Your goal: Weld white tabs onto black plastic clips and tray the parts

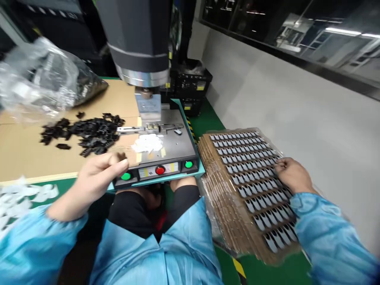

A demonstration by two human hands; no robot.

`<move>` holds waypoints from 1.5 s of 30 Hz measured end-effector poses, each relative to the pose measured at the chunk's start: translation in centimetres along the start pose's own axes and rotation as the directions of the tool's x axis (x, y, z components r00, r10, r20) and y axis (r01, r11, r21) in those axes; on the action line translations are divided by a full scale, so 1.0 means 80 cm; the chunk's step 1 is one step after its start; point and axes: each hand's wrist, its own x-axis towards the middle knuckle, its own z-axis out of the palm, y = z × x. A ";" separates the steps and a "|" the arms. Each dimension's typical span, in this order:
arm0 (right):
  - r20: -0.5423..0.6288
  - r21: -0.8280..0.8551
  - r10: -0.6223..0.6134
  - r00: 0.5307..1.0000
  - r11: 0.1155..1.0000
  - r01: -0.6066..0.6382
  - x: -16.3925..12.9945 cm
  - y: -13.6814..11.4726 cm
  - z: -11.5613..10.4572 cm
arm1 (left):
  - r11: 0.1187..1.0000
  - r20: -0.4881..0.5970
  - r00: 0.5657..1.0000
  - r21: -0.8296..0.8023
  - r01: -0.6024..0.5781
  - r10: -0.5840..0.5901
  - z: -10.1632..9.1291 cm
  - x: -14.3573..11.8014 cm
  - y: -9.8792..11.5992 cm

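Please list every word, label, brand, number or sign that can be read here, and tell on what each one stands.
No text is readable:
Label strip around the red button: marks too small and blurred.
Yellow label on a black crate: too blurred.
White marks on dark equipment, upper left: too blurred.

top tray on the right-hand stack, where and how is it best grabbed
Probably by the top tray's opposite left and right rims, coming in from both sides: grey pieces fill its middle, and more trays stack closely beneath.
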 end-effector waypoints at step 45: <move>-0.106 0.756 -0.648 0.754 0.440 0.485 -0.124 -0.551 0.123 | 0.807 0.125 0.905 0.415 -0.420 0.407 0.086 0.165 -0.137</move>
